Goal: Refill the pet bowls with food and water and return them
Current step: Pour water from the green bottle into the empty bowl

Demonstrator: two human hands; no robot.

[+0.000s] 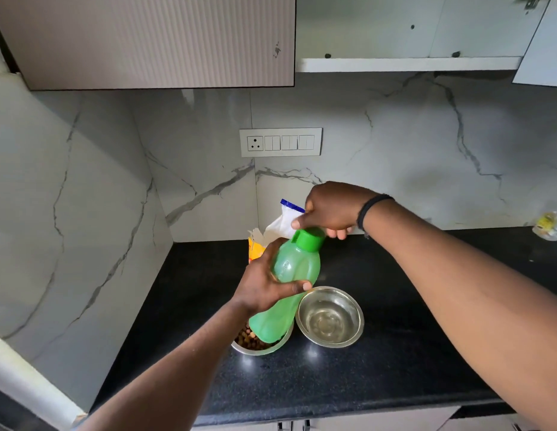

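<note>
Black granite counter (395, 353), veined marble-look walls (426, 144), switch panel (280, 142), perhaps a ribbed cabinet (146, 38) overhead.

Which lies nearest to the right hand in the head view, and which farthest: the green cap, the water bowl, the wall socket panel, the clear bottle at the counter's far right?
From the right hand:
1. Green cap, directly under the fingers.
2. Water bowl, below on the counter, and wall socket panel, above on the backsplash: too close to call.
3. Clear bottle, far right edge.

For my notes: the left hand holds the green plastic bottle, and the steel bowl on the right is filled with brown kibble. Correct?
Not quite. The head view shows the right-side round steel bowl holds clear water; the brown kibble is in the other one. The left hand does hold the green plastic bottle.
</note>
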